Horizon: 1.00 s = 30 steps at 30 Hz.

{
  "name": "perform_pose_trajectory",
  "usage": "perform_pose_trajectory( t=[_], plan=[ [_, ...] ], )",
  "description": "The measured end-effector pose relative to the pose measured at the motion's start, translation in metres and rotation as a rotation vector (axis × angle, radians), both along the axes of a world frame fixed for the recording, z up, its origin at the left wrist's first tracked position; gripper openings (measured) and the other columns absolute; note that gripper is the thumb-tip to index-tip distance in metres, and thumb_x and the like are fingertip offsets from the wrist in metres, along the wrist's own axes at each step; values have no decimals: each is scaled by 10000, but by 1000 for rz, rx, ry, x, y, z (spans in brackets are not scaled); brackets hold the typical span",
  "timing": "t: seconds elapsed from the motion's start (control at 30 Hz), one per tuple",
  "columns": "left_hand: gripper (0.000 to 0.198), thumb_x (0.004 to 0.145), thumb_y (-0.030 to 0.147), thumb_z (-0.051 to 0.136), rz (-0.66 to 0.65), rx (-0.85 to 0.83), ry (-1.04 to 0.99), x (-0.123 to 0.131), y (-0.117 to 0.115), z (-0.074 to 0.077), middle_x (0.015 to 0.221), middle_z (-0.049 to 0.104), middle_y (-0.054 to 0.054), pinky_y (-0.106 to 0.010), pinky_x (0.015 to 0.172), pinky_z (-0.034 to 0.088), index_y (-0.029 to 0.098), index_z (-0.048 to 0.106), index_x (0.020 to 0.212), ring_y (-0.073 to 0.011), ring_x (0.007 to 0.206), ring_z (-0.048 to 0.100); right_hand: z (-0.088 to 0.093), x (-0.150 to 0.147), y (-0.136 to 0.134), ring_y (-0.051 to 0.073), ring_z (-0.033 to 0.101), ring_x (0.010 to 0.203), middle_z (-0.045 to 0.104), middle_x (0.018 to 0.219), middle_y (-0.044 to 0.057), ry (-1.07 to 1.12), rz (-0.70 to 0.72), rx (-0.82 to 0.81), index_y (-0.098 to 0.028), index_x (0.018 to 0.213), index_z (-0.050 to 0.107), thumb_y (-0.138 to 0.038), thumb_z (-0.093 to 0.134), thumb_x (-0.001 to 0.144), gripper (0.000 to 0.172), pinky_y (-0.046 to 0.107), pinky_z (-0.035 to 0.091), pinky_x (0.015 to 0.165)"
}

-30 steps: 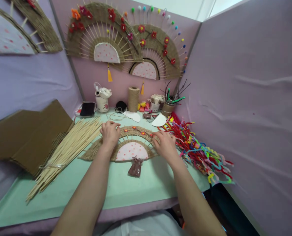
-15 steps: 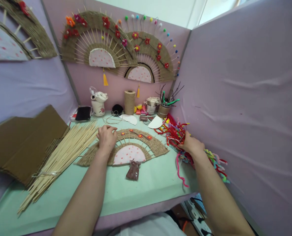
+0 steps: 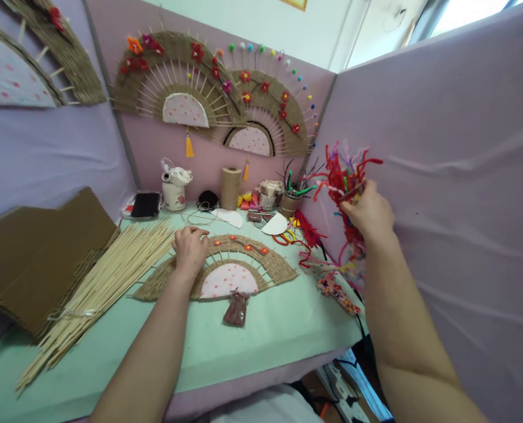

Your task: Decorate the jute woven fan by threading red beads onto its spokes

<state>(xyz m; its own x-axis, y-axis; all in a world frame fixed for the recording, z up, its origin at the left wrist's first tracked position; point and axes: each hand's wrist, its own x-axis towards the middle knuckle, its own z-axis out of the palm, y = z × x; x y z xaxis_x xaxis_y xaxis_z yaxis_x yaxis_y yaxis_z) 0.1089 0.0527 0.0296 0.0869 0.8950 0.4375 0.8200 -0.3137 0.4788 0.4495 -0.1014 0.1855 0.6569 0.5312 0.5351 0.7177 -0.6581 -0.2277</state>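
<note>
Far left: sheets of brown cardboard point(image 3: 41, 252) leaning against the purple wall, lower edge on the green table point(image 3: 265, 346). Just beside them, a long bundle of thin wooden sticks point(image 3: 107, 282) lying slantwise, its far end near the left hand.

At the back by the pink wall: a dark phone point(image 3: 145, 204) lying flat, then a white jug point(image 3: 174, 188) with a pink print too small to read, a spool of twine point(image 3: 230, 188) standing upright, and a cup of tools point(image 3: 289, 202) in the corner. On the wall above, two finished fans point(image 3: 177, 82) with red flowers and yellow tassels.

Middle of the table: a half-round woven fan point(image 3: 226, 270) lying flat, pink dotted centre toward the person, small flowers along its arc. Left hand point(image 3: 190, 249) palm down on the fan's left half, fingers loosely bent over the top edge, gripping nothing. A brown tassel point(image 3: 236, 311) lying at the fan's base.

Right of the fan: a few loose red pipe cleaners point(image 3: 308, 235) on the table and a patterned strip point(image 3: 338, 294) near the edge.

Far right: right hand point(image 3: 369, 214) up in the air close to the purple side wall, fist closed around a bunch of pipe cleaners point(image 3: 343, 176), mostly red, ends sticking out above the fingers and trailing below toward the table. Both hands well apart.
</note>
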Motion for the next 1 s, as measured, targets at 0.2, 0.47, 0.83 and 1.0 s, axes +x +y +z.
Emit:
perform_pose_trajectory(
  t=[0.2,0.47,0.83,1.0],
  plan=[
    [259,845,226,498,2,6,-6,-1,3,-4,1116,627,-118,-480,876,402,230,741,935,-341,1127,472,-55,37,83,344,610,998,622,1105,225,62,53,375,-59,1427,213,-355,600,800,794,455,450,850],
    [252,841,239,515,-26,9,-5,-1,7,-11,1099,636,-113,-472,884,409,233,749,934,-336,1097,487,-153,30,135,332,584,1091,580,1202,283,365,-33,401,-35,1430,234,-300,601,816,763,413,444,897],
    [302,823,154,489,122,65,-176,-15,-2,16,1123,661,-105,-454,939,389,216,712,1017,-309,1127,508,-113,-49,106,302,511,1142,575,1223,191,143,363,645,-89,1291,441,-264,549,777,554,449,367,1003],
    [499,760,10,416,82,-13,-173,-26,-4,12,1047,719,-60,-451,933,372,222,643,1152,-269,1078,572,-137,-149,117,239,584,1015,713,987,68,313,1055,277,-198,1177,554,-147,455,800,393,407,387,951]
  ],
)
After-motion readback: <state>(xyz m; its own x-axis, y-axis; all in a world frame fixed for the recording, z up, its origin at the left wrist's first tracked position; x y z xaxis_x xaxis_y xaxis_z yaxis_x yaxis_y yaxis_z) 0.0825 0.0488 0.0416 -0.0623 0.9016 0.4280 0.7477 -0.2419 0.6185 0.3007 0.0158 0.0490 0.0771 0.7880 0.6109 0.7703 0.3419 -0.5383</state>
